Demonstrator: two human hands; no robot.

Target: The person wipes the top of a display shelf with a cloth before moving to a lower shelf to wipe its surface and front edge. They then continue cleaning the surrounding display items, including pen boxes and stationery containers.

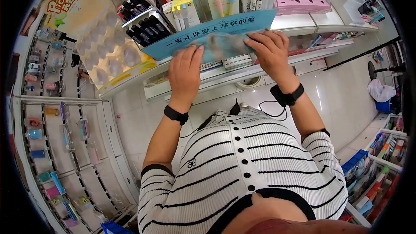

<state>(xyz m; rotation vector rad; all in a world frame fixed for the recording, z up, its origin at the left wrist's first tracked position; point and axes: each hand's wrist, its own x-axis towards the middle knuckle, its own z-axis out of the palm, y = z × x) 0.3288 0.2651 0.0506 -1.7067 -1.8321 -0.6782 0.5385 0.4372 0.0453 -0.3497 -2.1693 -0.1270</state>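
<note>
A blue sign strip (216, 28) with dark lettering leans along the front edge of a pen display shelf. At its lower left edge is my left hand (185, 71), fingers pressed together on the sign. My right hand (272, 54) holds the sign's right part, with its fingertips on the front face. Directly behind the sign stand boxes of black pens (149, 28), a yellow and white pen box (182, 12) and a box with two capped pens (221, 4). What lies behind the sign's lower part is hidden.
An empty clear egg-shaped tray (102, 47) lies left on the counter. A pink box (303, 3) is at the back right. Hanging goods line the left rack (52, 147). A white bag (381, 91) and stocked drawers are at the right.
</note>
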